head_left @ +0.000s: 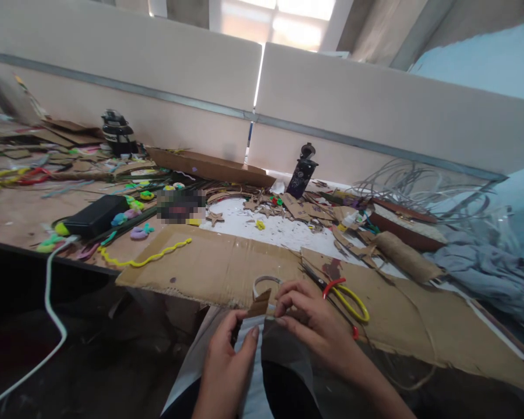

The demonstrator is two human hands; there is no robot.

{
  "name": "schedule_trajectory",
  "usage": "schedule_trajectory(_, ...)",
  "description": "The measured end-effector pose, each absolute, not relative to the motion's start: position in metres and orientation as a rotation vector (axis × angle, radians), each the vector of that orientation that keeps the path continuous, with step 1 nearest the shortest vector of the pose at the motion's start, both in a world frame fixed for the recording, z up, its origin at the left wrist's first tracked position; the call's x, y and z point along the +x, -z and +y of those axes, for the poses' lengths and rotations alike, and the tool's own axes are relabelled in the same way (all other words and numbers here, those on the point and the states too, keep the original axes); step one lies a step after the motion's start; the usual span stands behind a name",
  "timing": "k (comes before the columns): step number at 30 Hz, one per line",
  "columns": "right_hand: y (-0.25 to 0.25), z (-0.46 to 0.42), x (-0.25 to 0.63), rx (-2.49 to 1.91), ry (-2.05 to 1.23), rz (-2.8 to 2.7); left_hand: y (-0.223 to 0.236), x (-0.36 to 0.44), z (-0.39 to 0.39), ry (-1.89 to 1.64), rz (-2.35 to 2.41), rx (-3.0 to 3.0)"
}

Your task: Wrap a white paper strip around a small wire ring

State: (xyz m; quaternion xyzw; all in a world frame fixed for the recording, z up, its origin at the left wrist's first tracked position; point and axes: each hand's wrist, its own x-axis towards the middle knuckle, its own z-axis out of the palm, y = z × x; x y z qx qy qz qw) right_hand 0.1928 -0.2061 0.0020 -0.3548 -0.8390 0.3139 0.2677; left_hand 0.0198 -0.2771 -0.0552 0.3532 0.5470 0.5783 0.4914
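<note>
Landmark: scissors [332, 285] with red and yellow handles. We have the cardboard strip [255, 322], pale face, bare brown at its ragged top, left of the scissors and nearer our body. Our left hand [229, 352] is closed on it, thumb across the face, fingers behind. Our right hand [310, 320], between strip and scissors, has thumb and forefinger almost together at the strip's right edge, other fingers loosely curled; can't tell if anything is pinched. For clean handling, we'd judge: brace the left thumb close to the worked edge, use small fingertip moves, don't crease the ridges, and keep the right wrist off the scissors lying just beyond.
</note>
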Motion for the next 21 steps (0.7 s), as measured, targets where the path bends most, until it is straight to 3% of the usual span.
schedule_trajectory(21, -0.011, -0.214, 0.169, -1.037, -0.508, -2.487, 0.055, 0.019, -0.273, -1.328, 1.34, 1.107)
